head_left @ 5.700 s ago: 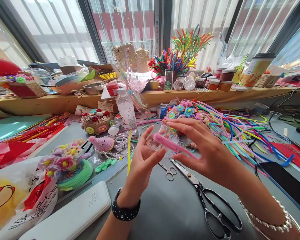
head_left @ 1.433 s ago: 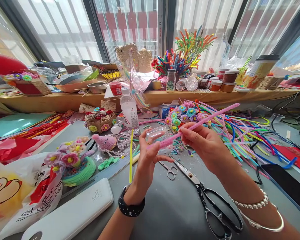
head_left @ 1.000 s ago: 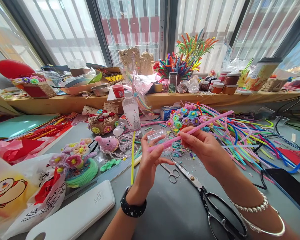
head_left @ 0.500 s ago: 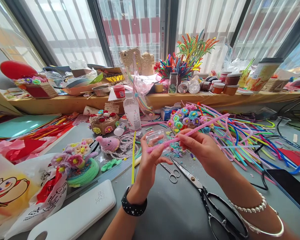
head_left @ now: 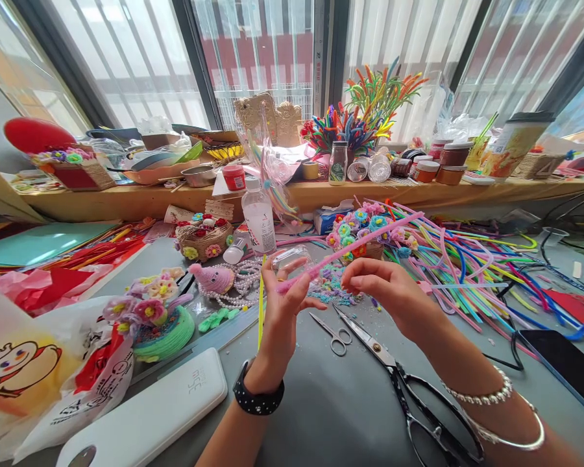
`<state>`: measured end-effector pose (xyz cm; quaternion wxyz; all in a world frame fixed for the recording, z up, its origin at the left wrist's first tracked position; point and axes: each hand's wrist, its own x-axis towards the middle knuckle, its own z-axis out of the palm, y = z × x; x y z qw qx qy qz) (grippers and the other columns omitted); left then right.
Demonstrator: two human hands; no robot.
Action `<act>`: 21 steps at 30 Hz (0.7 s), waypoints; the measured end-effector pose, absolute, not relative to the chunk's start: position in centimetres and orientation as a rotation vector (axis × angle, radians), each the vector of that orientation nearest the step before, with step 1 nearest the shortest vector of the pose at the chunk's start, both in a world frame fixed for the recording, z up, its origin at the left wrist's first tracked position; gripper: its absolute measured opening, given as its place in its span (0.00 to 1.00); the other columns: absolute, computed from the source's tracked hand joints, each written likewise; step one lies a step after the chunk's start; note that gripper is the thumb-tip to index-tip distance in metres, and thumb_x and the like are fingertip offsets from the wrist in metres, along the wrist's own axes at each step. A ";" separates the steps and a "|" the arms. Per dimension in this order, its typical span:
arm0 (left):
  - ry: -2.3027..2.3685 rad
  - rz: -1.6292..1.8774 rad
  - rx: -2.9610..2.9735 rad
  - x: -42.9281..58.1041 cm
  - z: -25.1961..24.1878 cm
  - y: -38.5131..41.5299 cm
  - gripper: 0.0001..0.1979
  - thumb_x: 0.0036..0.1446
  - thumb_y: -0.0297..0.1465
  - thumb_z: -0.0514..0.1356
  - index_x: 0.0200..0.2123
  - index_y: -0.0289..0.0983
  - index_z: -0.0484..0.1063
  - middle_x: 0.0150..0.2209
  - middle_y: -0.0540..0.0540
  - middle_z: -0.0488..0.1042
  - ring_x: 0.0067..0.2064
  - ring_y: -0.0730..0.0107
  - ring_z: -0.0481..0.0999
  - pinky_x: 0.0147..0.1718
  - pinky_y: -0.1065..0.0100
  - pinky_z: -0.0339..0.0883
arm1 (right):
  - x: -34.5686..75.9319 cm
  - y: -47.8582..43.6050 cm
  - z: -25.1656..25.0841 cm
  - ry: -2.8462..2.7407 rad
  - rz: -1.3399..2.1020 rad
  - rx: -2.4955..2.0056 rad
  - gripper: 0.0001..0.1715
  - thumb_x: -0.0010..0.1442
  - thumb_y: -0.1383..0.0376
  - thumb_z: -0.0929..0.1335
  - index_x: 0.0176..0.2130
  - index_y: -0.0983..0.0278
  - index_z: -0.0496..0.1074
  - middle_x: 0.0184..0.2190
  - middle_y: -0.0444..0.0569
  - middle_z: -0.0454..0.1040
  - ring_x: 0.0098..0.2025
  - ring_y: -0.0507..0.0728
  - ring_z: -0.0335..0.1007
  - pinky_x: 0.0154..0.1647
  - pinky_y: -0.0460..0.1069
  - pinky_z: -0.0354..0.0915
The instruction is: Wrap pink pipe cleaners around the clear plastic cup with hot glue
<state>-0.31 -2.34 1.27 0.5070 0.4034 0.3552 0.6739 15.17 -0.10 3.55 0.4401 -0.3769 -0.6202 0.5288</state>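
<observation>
My left hand [head_left: 283,311] pinches a fuzzy pink pipe cleaner [head_left: 365,243] near its lower end. The stem slants up to the right, its far end free in the air. Just below it is my right hand [head_left: 394,292], loosely curled, holding nothing and apart from the stem. On the table beneath the hands lie small scissors [head_left: 338,338] and large black-handled scissors [head_left: 384,357]. A clear jar [head_left: 292,258] lies behind my left hand, near scattered colourful trimmings [head_left: 338,285]. A yellow stem [head_left: 261,305] runs behind my left wrist.
Many coloured pipe cleaners [head_left: 467,279] spread on the right, near a phone [head_left: 564,370]. A basket of fuzzy flowers [head_left: 370,224] stands behind. To the left are a white power bank [head_left: 150,408], a plastic bag [head_left: 43,376], a pink crocheted figure [head_left: 211,280] and a bottle [head_left: 259,220].
My right hand has let go of the pink pipe cleaner and dropped slightly below it. The pipe cleaner has shifted left a little, still in my left hand.
</observation>
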 end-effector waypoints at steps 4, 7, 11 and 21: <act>0.871 1.641 0.959 -0.2 1.4 -2.5 0.32 0.46 0.34 0.62 0.54 0.43 0.52 0.48 0.42 0.63 0.49 0.55 0.68 0.21 0.71 0.71 | 15.0 0.0 3.5 -1.520 1.300 -0.991 0.09 0.48 0.60 0.70 0.28 0.63 0.71 0.26 0.42 0.70 0.28 0.49 0.64 0.31 0.45 0.61; 0.882 1.646 0.954 -0.2 1.6 -2.5 0.32 0.46 0.34 0.62 0.54 0.44 0.52 0.48 0.42 0.63 0.52 0.53 0.67 0.21 0.72 0.71 | 14.8 0.1 3.4 -1.647 1.203 -1.049 0.12 0.50 0.57 0.69 0.28 0.64 0.69 0.25 0.43 0.69 0.28 0.49 0.62 0.30 0.45 0.60; 0.916 1.668 0.943 -0.4 1.4 -2.1 0.32 0.46 0.34 0.62 0.53 0.43 0.51 0.48 0.42 0.62 0.51 0.53 0.67 0.22 0.71 0.71 | 14.4 -0.1 2.3 -1.911 0.929 -1.126 0.09 0.56 0.61 0.64 0.29 0.64 0.67 0.25 0.44 0.69 0.29 0.51 0.64 0.31 0.47 0.60; 0.961 1.698 0.975 -0.4 1.1 -2.0 0.30 0.48 0.35 0.62 0.52 0.42 0.51 0.49 0.43 0.61 0.43 0.61 0.74 0.23 0.70 0.72 | 16.4 -1.3 -1.2 -2.103 0.680 -1.333 0.04 0.50 0.69 0.64 0.26 0.65 0.68 0.26 0.46 0.72 0.29 0.53 0.65 0.31 0.48 0.61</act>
